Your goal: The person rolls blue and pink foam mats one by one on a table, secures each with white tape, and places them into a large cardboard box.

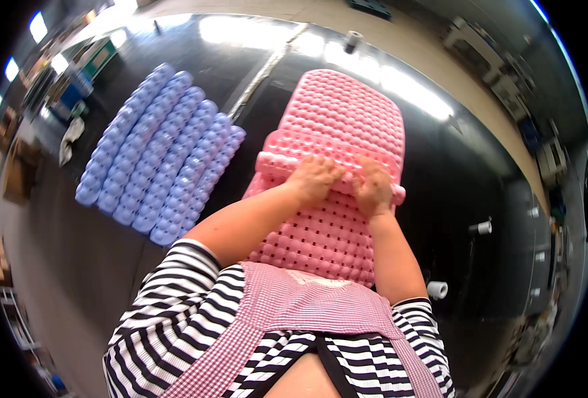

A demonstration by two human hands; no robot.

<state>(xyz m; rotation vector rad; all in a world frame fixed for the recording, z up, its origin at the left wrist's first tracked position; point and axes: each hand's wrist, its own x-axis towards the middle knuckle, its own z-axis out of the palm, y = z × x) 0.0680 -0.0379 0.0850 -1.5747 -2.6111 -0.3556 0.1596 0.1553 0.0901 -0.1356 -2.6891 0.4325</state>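
Observation:
A pink bubbled bath mat (307, 151) is partly rolled up, its roll lying crosswise over flat pink matting. My left hand (316, 179) curls its fingers over the left-middle of the roll. Close beside it, my right hand (373, 188) grips the roll toward its right end. Both thumbs are mostly hidden. Beyond the roll, a flat pink bubbled mat (347, 99) stretches away from me; more pink matting (320, 239) with small dark holes extends back toward my apron. Whether these are separate mats in a stack, I cannot tell.
Several blue-violet bubbled mat rolls (161, 152) lie side by side to the left on the dark shiny table (466, 172). A pale seam (267, 69) crosses the tabletop. White cylinders (437, 290) stand out near the right side; another cylinder (353, 41) is at the far edge.

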